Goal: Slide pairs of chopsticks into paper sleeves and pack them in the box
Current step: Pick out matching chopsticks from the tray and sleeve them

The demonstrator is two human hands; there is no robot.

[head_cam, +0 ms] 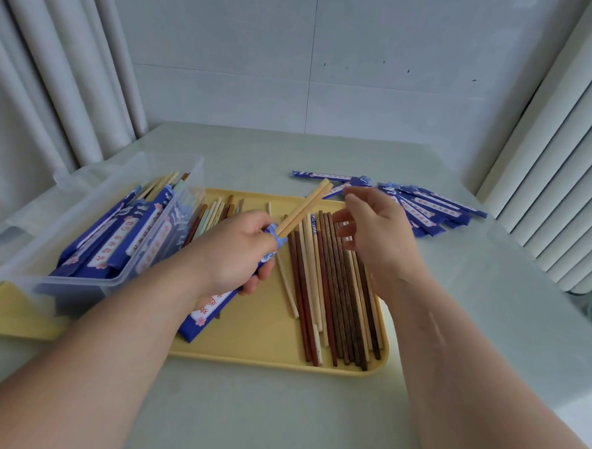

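A pair (pixel 306 206) half-sleeved over tray (pixel 268 343)
The left hand (pixel 238 252) grips the sleeve (pixel 208 309); right hand (pixel 379 235) near the tips, fingers loosely open.

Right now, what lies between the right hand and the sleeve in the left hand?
The head view shows the pale chopstick pair sticking out of the sleeve; below it, loose chopsticks on the yellow tray.

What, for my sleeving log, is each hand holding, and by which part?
The left hand grips the blue paper sleeve near its open upper end, a pale chopstick pair sticking out. The right hand holds nothing.
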